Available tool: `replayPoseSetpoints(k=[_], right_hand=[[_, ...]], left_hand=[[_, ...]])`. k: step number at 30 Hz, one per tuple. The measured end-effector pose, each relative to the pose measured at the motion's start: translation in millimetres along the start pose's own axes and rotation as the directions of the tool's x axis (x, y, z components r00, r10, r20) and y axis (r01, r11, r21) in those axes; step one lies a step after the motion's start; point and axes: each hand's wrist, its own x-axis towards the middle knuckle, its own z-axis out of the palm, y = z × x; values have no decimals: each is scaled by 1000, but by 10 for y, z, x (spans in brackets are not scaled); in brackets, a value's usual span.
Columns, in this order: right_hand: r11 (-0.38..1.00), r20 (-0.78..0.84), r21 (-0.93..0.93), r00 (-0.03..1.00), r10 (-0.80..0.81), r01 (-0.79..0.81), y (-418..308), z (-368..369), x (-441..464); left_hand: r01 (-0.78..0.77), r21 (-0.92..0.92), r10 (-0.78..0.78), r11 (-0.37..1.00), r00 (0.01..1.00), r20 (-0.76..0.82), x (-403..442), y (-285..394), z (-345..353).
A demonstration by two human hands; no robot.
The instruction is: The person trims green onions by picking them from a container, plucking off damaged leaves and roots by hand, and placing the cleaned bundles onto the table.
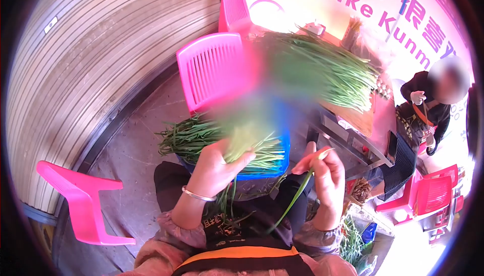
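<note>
My left hand (214, 167), with a bracelet at the wrist, is closed around a bunch of garlic chives (244, 137) above my lap. The upper part of that bunch is blurred. Between the thumb and fingers of my right hand (327, 177) is a single garlic chive leaf (296, 196), its pale end up and its green length hanging toward my apron (242, 233). Just beyond my left hand sits a blue basket (286, 147) with more garlic chives (184, 137) lying across it. A few loose leaves dangle below my left hand.
A wooden table (360, 120) at right holds a large heap of garlic chives (322, 64). Pink chairs (214, 66) stand ahead, and another pink chair (83, 203) is at left. A person (423, 107) sits at right. Greens fill a box (353, 240) by my right side.
</note>
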Motion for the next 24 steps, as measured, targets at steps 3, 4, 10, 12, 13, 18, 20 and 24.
replayPoseSetpoints(k=[3,4,10,12,13,18,20,24], right_hand=[[993,-58,47,992,113,-111,-70,79,41],[989,-91,45,985,146,-142,-70,160,52],[940,-106,-340,994,3,-39,-171,381,129],[929,-46,-370,998,-39,19,-210,359,153],[894,19,-438,995,-93,92,-213,287,165],[754,10,-653,995,-95,78,-393,130,102],[622,-176,-781,975,-136,-54,-532,-19,0],[186,-343,-932,925,-166,-312,-634,-1060,-560]], left_hand=[[-8,-103,11,995,1000,27,4,59,35],[-22,-88,26,996,999,45,-4,110,68],[-5,5,4,1000,978,210,-58,258,48],[59,-54,-42,997,962,271,-55,309,-9],[64,-91,-28,994,935,352,-39,282,-49],[130,-215,13,968,828,561,19,253,-155],[115,-311,53,944,873,484,-16,220,-291],[17,-491,116,871,964,238,-132,32,-642]])
